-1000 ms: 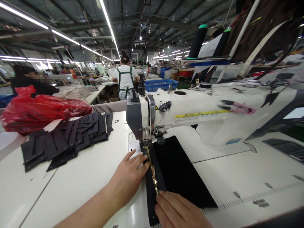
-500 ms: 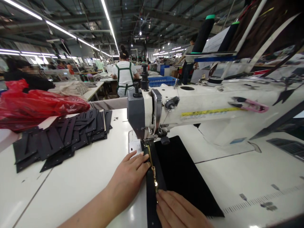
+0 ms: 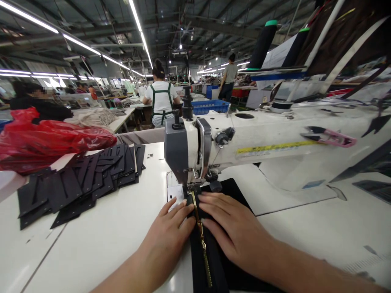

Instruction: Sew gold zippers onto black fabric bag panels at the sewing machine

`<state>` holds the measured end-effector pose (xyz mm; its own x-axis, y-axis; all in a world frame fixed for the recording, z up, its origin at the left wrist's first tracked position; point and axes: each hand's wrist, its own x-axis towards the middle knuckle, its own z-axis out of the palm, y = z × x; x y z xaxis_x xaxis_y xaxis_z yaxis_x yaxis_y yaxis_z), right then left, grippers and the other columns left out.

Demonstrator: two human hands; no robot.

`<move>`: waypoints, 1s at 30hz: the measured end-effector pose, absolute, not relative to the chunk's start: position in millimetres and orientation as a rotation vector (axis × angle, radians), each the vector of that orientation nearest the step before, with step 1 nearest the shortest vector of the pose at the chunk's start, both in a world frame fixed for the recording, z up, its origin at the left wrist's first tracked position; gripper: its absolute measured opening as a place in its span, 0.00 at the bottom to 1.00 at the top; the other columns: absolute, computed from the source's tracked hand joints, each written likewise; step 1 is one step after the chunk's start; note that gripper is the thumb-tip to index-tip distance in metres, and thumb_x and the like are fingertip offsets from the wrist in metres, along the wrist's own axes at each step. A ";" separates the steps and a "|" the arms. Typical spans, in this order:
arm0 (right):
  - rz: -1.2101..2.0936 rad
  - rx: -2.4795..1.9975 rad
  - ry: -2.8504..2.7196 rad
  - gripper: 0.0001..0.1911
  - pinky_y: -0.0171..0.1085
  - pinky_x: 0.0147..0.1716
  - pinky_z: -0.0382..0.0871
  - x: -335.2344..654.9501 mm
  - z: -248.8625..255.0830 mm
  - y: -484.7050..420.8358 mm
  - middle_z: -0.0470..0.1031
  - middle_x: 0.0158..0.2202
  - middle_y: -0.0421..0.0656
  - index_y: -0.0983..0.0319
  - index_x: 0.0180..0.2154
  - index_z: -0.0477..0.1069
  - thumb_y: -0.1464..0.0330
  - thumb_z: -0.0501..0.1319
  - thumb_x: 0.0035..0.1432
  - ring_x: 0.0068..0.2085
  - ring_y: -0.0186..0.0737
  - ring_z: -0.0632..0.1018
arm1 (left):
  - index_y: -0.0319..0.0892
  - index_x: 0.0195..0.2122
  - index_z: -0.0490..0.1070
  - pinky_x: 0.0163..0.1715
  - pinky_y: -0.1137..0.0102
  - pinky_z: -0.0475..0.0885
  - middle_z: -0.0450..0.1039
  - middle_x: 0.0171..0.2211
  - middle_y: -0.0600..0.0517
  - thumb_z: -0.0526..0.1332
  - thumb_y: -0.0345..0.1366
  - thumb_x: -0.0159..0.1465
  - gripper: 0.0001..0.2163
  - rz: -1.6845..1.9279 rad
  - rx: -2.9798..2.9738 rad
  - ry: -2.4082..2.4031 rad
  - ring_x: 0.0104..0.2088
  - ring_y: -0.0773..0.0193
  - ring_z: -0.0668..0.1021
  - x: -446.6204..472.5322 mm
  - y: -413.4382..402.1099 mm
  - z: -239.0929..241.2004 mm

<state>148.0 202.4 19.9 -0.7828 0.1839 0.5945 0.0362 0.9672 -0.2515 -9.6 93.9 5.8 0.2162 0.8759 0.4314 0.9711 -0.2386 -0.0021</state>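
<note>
A black fabric piece (image 3: 236,194) lies under the needle area of a white sewing machine (image 3: 201,150). Along its left side runs a gold-toothed zipper (image 3: 207,264), with a gold slider and pull partway down. My left hand (image 3: 169,232) rests on the strip left of the zipper, fingers stretched out, their tips close to the teeth. On the other side, my right hand (image 3: 235,228) lies flat on the black fabric with its fingers extended, just below the presser foot. Both hands press from above; neither grips anything that shows.
Black cut pieces with slots (image 3: 91,171) are heaped on the left of the white table (image 3: 122,244). Behind them lies a red plastic bag (image 3: 61,138). Pink-handled thread snips (image 3: 332,136) sit on the machine arm. A person in a green-strapped apron (image 3: 160,97) is ahead.
My right hand has moved forward from the zipper pull to the fabric beside the presser foot, and its fingers now lie flat. More of the zipper's lower end shows. My left hand stays nearly put.
</note>
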 end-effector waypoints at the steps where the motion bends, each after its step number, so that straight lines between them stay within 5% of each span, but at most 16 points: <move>1: 0.242 -0.168 -2.489 0.15 0.46 0.48 0.68 141.6 16.9 208.1 0.73 0.45 0.53 0.71 0.43 0.70 0.73 0.49 0.60 0.47 0.46 0.73 | 0.40 0.40 0.69 0.52 0.53 0.65 0.71 0.46 0.45 0.49 0.24 0.62 0.12 -0.498 -2.212 -1.756 0.50 0.57 0.71 -9.8 93.3 5.9; 10: 0.118 -0.093 -2.618 0.20 0.46 0.52 0.64 127.4 -4.3 217.7 0.69 0.50 0.59 0.79 0.48 0.67 0.75 0.46 0.59 0.52 0.50 0.70 | 0.35 0.43 0.69 0.52 0.51 0.65 0.70 0.48 0.38 0.48 0.23 0.61 0.13 -0.589 -2.321 -1.706 0.52 0.54 0.70 -15.1 94.8 4.3; 30: 0.160 -0.113 -2.569 0.19 0.44 0.47 0.69 122.3 0.1 227.9 0.73 0.46 0.55 0.74 0.46 0.69 0.76 0.47 0.56 0.48 0.47 0.73 | 0.37 0.44 0.68 0.52 0.53 0.66 0.70 0.48 0.41 0.50 0.23 0.60 0.13 -0.569 -2.300 -1.717 0.51 0.54 0.71 -17.0 105.6 0.3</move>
<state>122.3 227.9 0.1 -0.8408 0.1135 0.5293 0.0471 0.9894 -0.1374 -17.0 105.6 0.3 0.2442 0.8702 0.4278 0.9535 -0.2959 0.0576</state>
